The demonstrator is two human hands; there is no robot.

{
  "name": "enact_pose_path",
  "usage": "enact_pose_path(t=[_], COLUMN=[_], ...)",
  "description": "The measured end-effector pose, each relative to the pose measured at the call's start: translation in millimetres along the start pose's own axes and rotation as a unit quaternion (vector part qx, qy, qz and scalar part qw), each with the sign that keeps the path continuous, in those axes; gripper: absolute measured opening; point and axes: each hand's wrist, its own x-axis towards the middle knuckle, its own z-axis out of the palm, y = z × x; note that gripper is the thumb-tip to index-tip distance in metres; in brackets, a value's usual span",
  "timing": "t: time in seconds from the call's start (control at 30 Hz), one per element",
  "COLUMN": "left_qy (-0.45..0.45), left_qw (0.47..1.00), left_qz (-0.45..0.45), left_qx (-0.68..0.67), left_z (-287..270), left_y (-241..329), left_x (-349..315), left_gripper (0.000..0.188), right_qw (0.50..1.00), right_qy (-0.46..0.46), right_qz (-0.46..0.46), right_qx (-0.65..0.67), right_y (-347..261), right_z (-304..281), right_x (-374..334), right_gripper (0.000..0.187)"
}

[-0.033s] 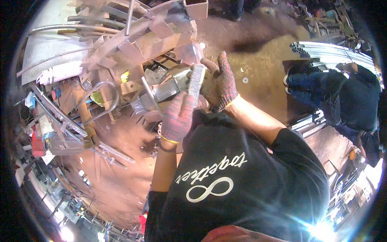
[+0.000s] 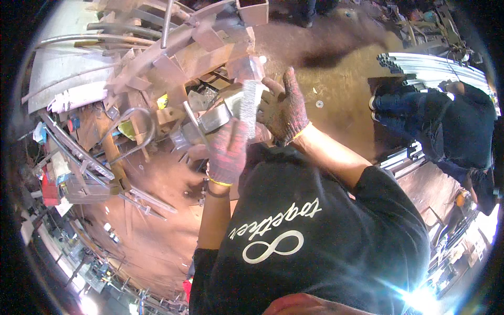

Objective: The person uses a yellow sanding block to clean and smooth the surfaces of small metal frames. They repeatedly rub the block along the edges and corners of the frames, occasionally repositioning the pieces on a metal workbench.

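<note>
My left hand (image 2: 228,152), in a grey and red knitted glove with a yellow cuff edge, is wrapped around the near end of a grey ridged bar (image 2: 249,105). The bar stands out beyond my fingers, its free end pointing to the far side, its finely ribbed face turned up toward me. My right hand (image 2: 287,107), gloved too, is spread, with one digit pointing to the far side and others reaching left toward the bar. The bar lies just left of that hand, between the two; I cannot tell whether my right fingers touch it.

Left of the bar, just beyond my left hand, a grey metal block (image 2: 215,116) sits among steel pieces. Farther left is a bent metal tube (image 2: 153,131), and on the far side a square steel tube (image 2: 253,14). Right of my right hand a round washer (image 2: 319,104) lies on the brown floor (image 2: 344,113). Well to the right are another person (image 2: 462,128) in dark clothing and a stack of pale metal tubes (image 2: 436,68).
</note>
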Motion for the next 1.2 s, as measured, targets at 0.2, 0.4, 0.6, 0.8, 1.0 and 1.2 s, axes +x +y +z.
enact_pose_path(t=[0.2, 0.4, 0.6, 0.8, 1.0, 1.2], left_qy=[-0.046, 0.131, 0.027, -0.068, -0.076, -0.084], left_qw=[0.99, 0.973, 0.912, 0.898, 0.884, 0.98], left_qz=[-0.118, -0.049, 0.021, -0.018, 0.004, -0.083], left_qx=[-0.062, 0.184, 0.41, 0.433, 0.461, 0.158], left_z=[-10.3, -73.9, -75.9, -79.4, -114.2, -136.1], left_y=[22.0, -10.5, -82.0, -110.8, -60.6, -110.0], left_x=[5.2, -8.7, 2.6, 45.8, 78.2, 81.1], left_gripper=[0.024, 0.049, 0.081, 0.053, 0.042, 0.046], right_qw=[0.962, 0.982, 0.977, 0.968, 0.981, 0.989], right_qy=[-0.12, 0.027, 0.03, 0.022, 0.003, -0.012], right_qz=[-0.029, -0.133, -0.133, -0.138, -0.103, -0.065], right_qx=[-0.245, -0.133, -0.164, -0.207, -0.162, -0.135], right_y=[10.4, -41.8, -75.7, -63.4, -54.3, -59.6], right_z=[-41.1, -80.8, -109.7, -96.4, -93.1, -92.1], right_x=[-3.3, 16.4, 10.7, 15.7, 6.8, -4.3], right_gripper=[0.031, 0.025, 0.039, 0.029, 0.03, 0.026])
